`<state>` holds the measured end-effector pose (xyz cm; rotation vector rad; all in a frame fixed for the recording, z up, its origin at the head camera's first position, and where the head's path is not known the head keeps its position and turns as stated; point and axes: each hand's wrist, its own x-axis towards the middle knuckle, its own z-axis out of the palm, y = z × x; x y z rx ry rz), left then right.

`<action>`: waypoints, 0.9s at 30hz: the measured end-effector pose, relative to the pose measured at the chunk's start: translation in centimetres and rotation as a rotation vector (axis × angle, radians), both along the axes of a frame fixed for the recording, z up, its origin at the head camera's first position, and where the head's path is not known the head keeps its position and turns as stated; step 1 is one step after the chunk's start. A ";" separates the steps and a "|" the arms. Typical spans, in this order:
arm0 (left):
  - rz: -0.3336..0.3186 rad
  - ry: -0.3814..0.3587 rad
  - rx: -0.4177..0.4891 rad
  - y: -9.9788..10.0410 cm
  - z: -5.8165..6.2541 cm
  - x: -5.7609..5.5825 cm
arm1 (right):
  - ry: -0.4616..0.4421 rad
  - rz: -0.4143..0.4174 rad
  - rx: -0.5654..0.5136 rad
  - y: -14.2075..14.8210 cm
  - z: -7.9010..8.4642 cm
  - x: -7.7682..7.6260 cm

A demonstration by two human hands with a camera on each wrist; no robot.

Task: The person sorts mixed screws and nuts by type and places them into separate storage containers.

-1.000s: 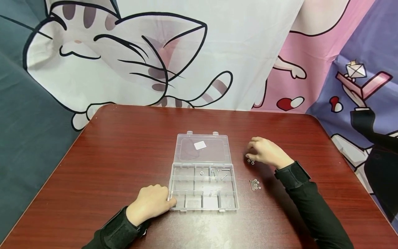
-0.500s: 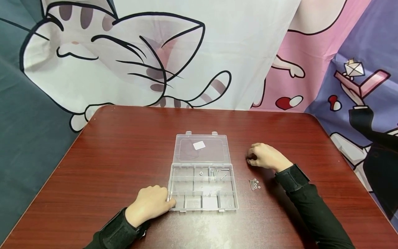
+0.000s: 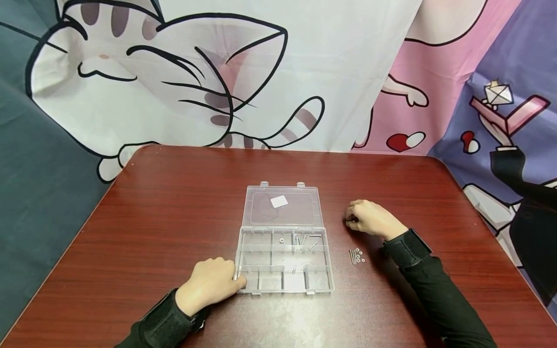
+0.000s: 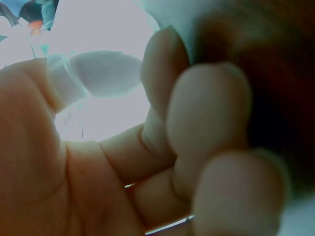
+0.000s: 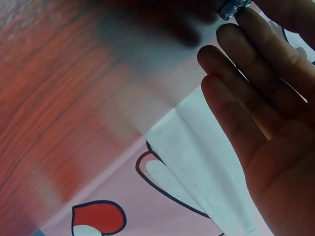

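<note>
A clear plastic compartment box lies on the table with its lid folded back. My left hand grips its near left corner, thumb over the rim; the left wrist view shows curled fingers against strong glare. To the right of the box, my right hand is low over the table. In the right wrist view, shiny metal nuts are pinched between its thumb and index finger, while the other fingers extend loosely. Several screws and nuts lie together nearer the front.
A few screws and one nut sit in the box's back compartments. A white label is stuck on the lid. Behind the wooden table hangs a cloth printed with cartoon cats.
My right hand has come down slightly and closed over the small nuts that showed beneath its fingertips. The left hand and the box stay where they were.
</note>
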<state>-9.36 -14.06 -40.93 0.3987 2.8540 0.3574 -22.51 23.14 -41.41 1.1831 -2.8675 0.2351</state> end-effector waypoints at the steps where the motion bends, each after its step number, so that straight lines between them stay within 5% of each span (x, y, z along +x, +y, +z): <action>1: -0.001 0.000 0.001 0.0 0.0 0.0 | 0.001 0.000 -0.001 0.0 0.0 0.0; 18: -0.009 0.004 -0.001 0.1 0.0 0.0 | 0.037 0.001 -0.009 0.4 0.1 0.0; 27: -0.002 0.000 0.003 0.0 0.0 0.0 | 0.061 -0.001 -0.036 -0.3 1.5 -0.2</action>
